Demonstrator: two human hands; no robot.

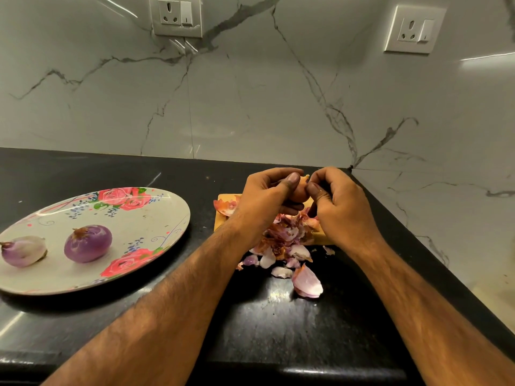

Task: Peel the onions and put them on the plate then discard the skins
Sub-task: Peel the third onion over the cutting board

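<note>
My left hand (264, 196) grips a small onion (300, 192) with brown skin still on it, held above a wooden board (223, 218). My right hand (338, 201) pinches the onion's top with thumb and fingers. A heap of onion skins (287, 243) lies under my hands and spills over the black counter; one large pale piece (308, 282) is nearest me. On the left, a flowered plate (145, 218) holds two peeled purple onions (87, 243) (23, 250).
The black counter (278, 324) ends at a marble wall behind and on the right. Two wall sockets (178, 16) (415, 29) sit high on the wall. The counter's front edge runs along the bottom.
</note>
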